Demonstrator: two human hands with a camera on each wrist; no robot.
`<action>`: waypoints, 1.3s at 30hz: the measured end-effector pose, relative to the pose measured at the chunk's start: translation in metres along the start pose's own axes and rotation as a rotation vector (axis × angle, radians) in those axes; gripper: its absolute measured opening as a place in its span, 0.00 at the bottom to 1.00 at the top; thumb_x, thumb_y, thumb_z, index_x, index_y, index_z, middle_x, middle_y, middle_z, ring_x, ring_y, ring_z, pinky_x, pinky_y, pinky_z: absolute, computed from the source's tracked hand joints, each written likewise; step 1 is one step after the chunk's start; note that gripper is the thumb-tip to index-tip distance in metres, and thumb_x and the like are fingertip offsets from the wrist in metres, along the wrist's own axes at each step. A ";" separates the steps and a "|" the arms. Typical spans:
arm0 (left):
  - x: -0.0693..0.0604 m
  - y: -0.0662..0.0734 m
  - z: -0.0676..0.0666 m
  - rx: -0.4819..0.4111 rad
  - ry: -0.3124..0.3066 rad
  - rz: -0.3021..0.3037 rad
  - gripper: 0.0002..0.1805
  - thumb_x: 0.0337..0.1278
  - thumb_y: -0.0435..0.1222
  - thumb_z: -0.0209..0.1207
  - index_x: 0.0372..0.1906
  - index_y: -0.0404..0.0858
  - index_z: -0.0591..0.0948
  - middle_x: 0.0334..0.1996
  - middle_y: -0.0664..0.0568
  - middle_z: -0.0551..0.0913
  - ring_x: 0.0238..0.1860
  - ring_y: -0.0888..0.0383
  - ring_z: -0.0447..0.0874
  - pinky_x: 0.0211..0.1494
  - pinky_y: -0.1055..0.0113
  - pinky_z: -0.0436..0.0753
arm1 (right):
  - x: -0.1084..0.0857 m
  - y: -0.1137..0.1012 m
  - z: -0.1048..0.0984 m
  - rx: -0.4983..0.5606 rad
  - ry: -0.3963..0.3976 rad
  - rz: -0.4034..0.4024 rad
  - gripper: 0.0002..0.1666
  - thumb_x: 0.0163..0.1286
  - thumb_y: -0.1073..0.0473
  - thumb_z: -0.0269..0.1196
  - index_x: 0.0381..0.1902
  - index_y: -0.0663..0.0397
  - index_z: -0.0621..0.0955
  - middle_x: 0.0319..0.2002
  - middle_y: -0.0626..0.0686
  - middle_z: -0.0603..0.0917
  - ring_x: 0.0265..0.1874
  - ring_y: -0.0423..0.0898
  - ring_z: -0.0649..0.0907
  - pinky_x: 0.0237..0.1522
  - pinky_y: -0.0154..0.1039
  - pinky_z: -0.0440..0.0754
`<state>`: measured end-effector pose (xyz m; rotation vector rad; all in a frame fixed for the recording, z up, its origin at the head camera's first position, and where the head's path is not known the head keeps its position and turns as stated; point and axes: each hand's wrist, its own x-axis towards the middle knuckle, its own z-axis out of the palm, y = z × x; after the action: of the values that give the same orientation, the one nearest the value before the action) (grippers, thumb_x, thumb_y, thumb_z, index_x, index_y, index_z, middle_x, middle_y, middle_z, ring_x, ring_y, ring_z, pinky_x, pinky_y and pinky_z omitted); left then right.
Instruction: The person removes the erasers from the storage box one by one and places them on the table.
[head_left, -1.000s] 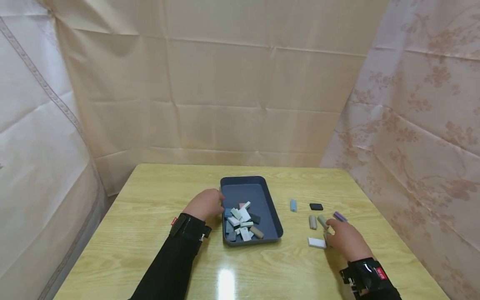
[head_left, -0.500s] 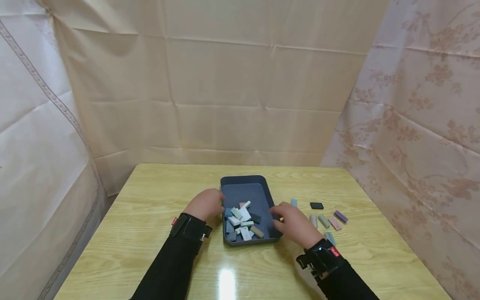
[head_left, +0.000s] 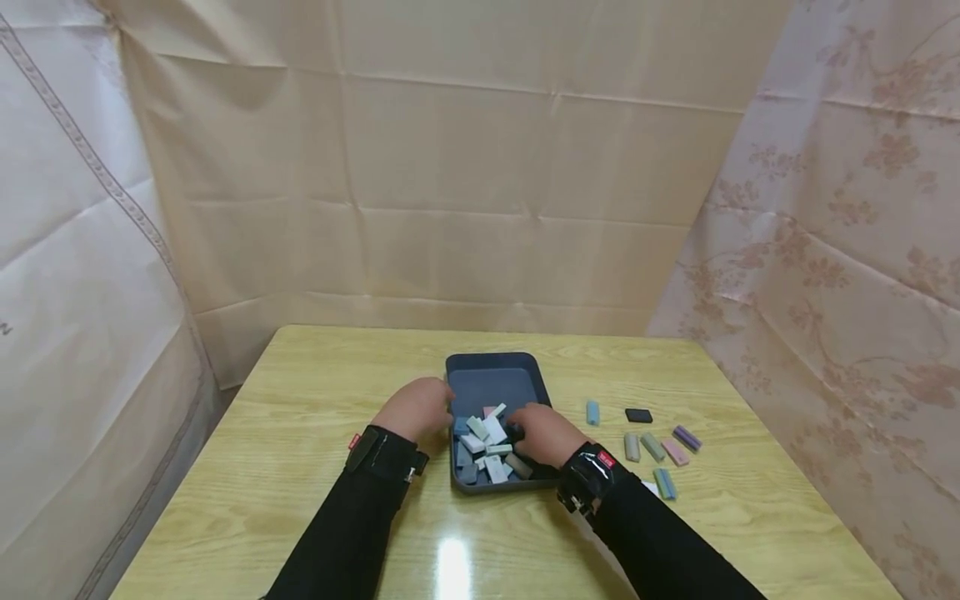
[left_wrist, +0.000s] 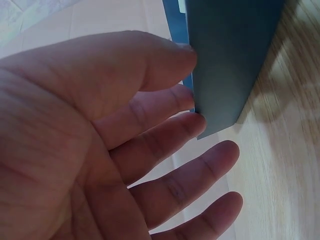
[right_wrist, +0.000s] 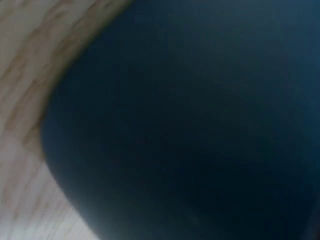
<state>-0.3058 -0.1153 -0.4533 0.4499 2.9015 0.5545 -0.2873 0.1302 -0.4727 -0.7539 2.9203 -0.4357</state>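
"What do I have in the tray (head_left: 498,385), on my remote feed?"
"Piled blocks (head_left: 494,430) in its near half; I see the right hand (head_left: 549,435) over its right side."
"Around it?"
"The left hand (head_left: 415,408) at its left wall, loose blocks (head_left: 652,447) on the table (head_left: 300,500) to its right, cloth backdrop (head_left: 450,167) behind."

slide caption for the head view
Left hand at a dark tray, right hand over its blocks, more blocks on the table
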 end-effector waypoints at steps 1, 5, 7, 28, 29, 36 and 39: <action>0.000 0.000 0.000 0.000 0.003 0.006 0.08 0.62 0.32 0.67 0.43 0.38 0.92 0.36 0.52 0.88 0.33 0.55 0.79 0.42 0.58 0.81 | 0.002 0.001 0.001 0.000 0.000 -0.010 0.17 0.62 0.69 0.72 0.50 0.58 0.89 0.42 0.54 0.89 0.38 0.46 0.81 0.46 0.49 0.83; 0.001 0.000 0.000 -0.006 0.013 0.015 0.04 0.59 0.31 0.67 0.30 0.42 0.89 0.26 0.55 0.81 0.27 0.56 0.74 0.33 0.62 0.74 | 0.009 0.002 0.007 0.010 0.018 -0.042 0.17 0.59 0.71 0.71 0.47 0.56 0.89 0.39 0.51 0.89 0.36 0.45 0.80 0.43 0.47 0.81; 0.001 0.000 0.000 -0.008 0.014 0.016 0.06 0.58 0.31 0.67 0.28 0.43 0.88 0.25 0.55 0.80 0.26 0.56 0.73 0.31 0.63 0.72 | 0.010 0.002 0.008 0.019 0.022 -0.042 0.18 0.58 0.73 0.70 0.46 0.56 0.89 0.38 0.50 0.88 0.35 0.45 0.79 0.42 0.45 0.80; 0.000 0.002 0.000 0.018 0.018 0.015 0.08 0.60 0.32 0.67 0.43 0.39 0.92 0.37 0.53 0.89 0.33 0.55 0.79 0.41 0.59 0.80 | -0.049 0.082 -0.047 -0.004 0.170 0.131 0.17 0.63 0.71 0.70 0.49 0.57 0.87 0.38 0.56 0.85 0.36 0.49 0.83 0.42 0.50 0.83; 0.000 0.003 0.000 0.018 0.018 0.012 0.08 0.60 0.32 0.67 0.42 0.39 0.92 0.37 0.53 0.89 0.33 0.55 0.79 0.41 0.59 0.79 | -0.051 0.086 -0.045 -0.003 0.152 0.136 0.16 0.63 0.71 0.70 0.49 0.57 0.87 0.38 0.56 0.85 0.37 0.50 0.84 0.43 0.50 0.84; 0.001 0.002 0.001 0.018 0.010 -0.001 0.10 0.62 0.33 0.68 0.47 0.38 0.92 0.42 0.51 0.90 0.36 0.55 0.80 0.46 0.56 0.83 | -0.053 0.093 -0.021 -0.027 0.070 0.104 0.18 0.58 0.76 0.70 0.44 0.54 0.88 0.39 0.54 0.89 0.40 0.52 0.87 0.46 0.51 0.86; 0.002 0.003 0.001 0.014 0.007 -0.002 0.08 0.62 0.33 0.68 0.44 0.38 0.92 0.39 0.52 0.89 0.34 0.55 0.80 0.43 0.57 0.82 | -0.051 0.092 -0.014 -0.043 0.071 0.096 0.19 0.56 0.77 0.69 0.41 0.52 0.88 0.37 0.52 0.88 0.39 0.49 0.86 0.45 0.50 0.86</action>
<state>-0.3065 -0.1120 -0.4533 0.4471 2.9143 0.5371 -0.2874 0.2357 -0.4862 -0.6124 3.0251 -0.3999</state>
